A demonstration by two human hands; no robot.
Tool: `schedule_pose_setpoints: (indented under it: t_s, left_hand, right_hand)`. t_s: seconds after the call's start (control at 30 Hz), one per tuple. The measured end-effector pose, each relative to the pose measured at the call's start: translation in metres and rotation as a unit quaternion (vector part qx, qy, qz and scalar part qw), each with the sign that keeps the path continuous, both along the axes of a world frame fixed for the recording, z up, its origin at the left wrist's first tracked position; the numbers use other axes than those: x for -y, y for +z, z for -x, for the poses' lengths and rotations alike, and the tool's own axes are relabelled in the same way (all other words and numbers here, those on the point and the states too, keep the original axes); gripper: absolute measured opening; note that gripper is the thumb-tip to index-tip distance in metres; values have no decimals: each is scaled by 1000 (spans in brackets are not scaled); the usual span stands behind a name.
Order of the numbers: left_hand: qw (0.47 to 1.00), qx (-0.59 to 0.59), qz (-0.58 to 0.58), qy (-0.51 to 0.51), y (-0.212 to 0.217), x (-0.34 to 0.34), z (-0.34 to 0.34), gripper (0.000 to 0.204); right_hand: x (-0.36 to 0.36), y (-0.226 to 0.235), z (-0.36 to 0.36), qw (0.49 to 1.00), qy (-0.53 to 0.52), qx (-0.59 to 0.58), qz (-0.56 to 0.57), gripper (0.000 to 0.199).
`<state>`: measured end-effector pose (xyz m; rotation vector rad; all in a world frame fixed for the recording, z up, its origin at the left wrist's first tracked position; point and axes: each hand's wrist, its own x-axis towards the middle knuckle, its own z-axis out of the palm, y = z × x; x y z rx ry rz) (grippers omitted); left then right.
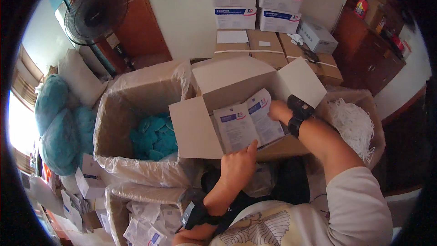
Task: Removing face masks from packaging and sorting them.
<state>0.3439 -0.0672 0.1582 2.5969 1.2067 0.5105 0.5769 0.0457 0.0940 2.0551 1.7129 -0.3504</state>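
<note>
— What is the person holding?

— Both hands are gripping flat white plastic packets with blue print (248, 123), standing inside the open brown cardboard box (236, 79) at the middle. The left hand (237, 166) is pinching their lower edge, at six o'clock of the packets; the right hand (278, 110), wearing a black wrist device, is clasping the top at two o'clock.

— And around it?

— At nine o'clock a plastic-lined carton of teal fabric pieces (152, 139) is sitting; at three o'clock, a bag of white loops (353, 123).
</note>
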Motion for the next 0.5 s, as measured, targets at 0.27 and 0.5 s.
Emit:
schedule_pose_setpoints:
  t_s: [0.27, 0.5]
  left_hand:
    - [1000, 18, -16, -14, -4, 2, -4, 35]
    - [999, -29, 22, -1, 7, 3, 0, 36]
  right_hand:
    - [8, -25, -20, 986, -46, -106, -121, 27]
    - [8, 12, -3, 993, -25, -96, -66, 28]
